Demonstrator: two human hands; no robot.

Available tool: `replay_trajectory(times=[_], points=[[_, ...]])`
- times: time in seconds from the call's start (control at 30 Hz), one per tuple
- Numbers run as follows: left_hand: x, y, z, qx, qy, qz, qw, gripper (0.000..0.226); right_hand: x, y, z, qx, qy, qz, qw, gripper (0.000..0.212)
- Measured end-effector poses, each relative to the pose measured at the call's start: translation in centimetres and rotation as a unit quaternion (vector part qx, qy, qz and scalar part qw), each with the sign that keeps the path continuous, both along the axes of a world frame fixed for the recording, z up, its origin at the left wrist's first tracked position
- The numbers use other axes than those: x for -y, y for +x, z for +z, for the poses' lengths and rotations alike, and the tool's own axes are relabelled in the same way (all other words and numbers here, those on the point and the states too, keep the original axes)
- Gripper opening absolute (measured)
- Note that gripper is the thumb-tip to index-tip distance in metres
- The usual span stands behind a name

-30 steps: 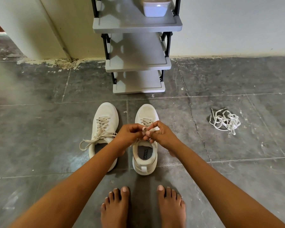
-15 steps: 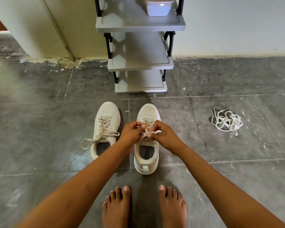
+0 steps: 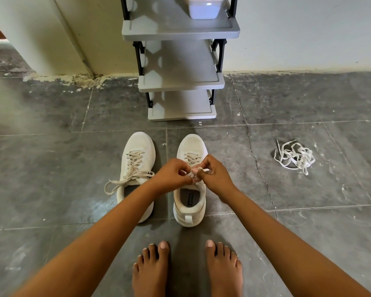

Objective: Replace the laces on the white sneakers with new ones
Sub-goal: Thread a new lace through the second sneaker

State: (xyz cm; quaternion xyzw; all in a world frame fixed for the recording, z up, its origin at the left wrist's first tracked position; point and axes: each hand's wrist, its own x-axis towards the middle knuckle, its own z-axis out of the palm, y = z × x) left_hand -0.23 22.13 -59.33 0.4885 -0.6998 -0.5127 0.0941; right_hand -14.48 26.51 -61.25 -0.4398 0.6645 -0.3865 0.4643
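Observation:
Two white sneakers stand side by side on the grey tiled floor, toes pointing away from me. The left sneaker (image 3: 137, 159) has beige laces tied in a bow with loose ends trailing left. Over the tongue of the right sneaker (image 3: 191, 198), my left hand (image 3: 171, 174) and my right hand (image 3: 214, 174) meet, each pinching the lace (image 3: 196, 171) at its knot. A tangled pile of white laces (image 3: 296, 156) lies on the floor to the right, apart from the shoes.
A grey tiered shoe rack (image 3: 180, 82) stands against the wall just beyond the sneakers, with a white container (image 3: 204, 9) on its upper shelf. My bare feet (image 3: 186, 269) are right behind the shoes. A cracked tile joint runs right of the right sneaker.
Both hands stayed over the right sneaker's tongue, working the lace knot; fingers shifted slightly. The camera view drifted a little.

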Motion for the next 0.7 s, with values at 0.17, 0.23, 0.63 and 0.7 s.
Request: replay_trajectory(times=[0.17,0.23,0.63,0.7], points=[[0.0,-0.3,0.3,0.072,-0.068,-0.02,0.995,0.022,0.3,0.2,-0.1,-0.017,0.005,-0.021,1.0,0.02],[0.0,-0.1,0.1,0.064,-0.056,-0.007,0.996,0.014,0.4,0.2,-0.1,-0.032,0.008,-0.024,0.999,0.021],[-0.6,0.4,-1.2,0.008,-0.12,0.034,0.992,0.021,1.3,0.4,0.1,0.003,0.078,-0.062,0.995,0.019],[-0.6,0.5,-1.1,-0.018,-0.133,0.057,0.989,0.029,1.1,0.4,0.2,0.029,0.095,-0.06,0.993,0.017]])
